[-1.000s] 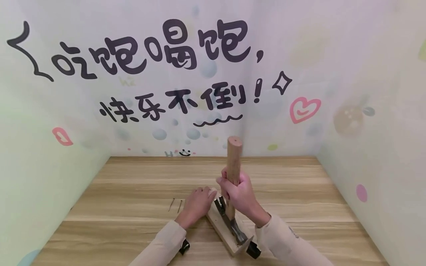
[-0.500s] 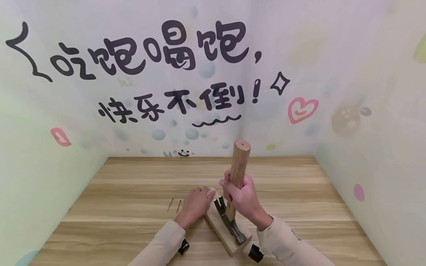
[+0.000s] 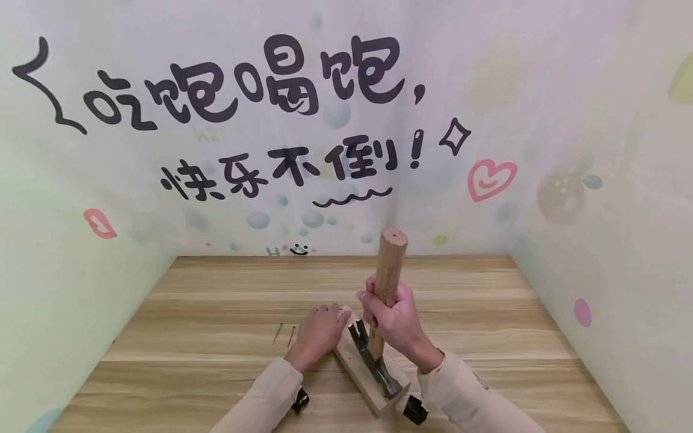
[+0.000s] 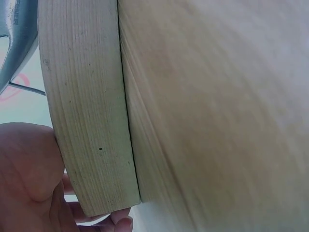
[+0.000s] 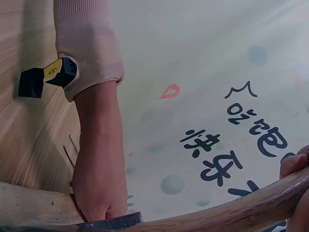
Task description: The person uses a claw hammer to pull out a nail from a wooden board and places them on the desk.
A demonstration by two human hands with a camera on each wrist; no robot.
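Observation:
A claw hammer (image 3: 388, 264) stands handle-up, with its metal head lying along the top of a wooden board (image 3: 357, 371). My right hand (image 3: 399, 314) grips the wooden handle midway, fingers wrapped round it. The claw points to the board's far end, the striking face to its near end. My left hand (image 3: 320, 329) holds the board's far end; in the left wrist view its fingers (image 4: 123, 223) curl round that end. A thin nail (image 4: 26, 89) shows there between the claw (image 4: 19, 38) and the board's top face.
Two loose nails (image 3: 285, 334) lie on the wood-grain table (image 3: 189, 337) left of my left hand. Black wrist-camera pieces (image 3: 415, 410) show by the sleeves. A printed wall (image 3: 243, 222) closes off the back, with side walls left and right.
The hammer handle has tipped slightly to the right and toward me, my right hand moving with it. Over the last half second both hands look still, and the board has hardly shifted.

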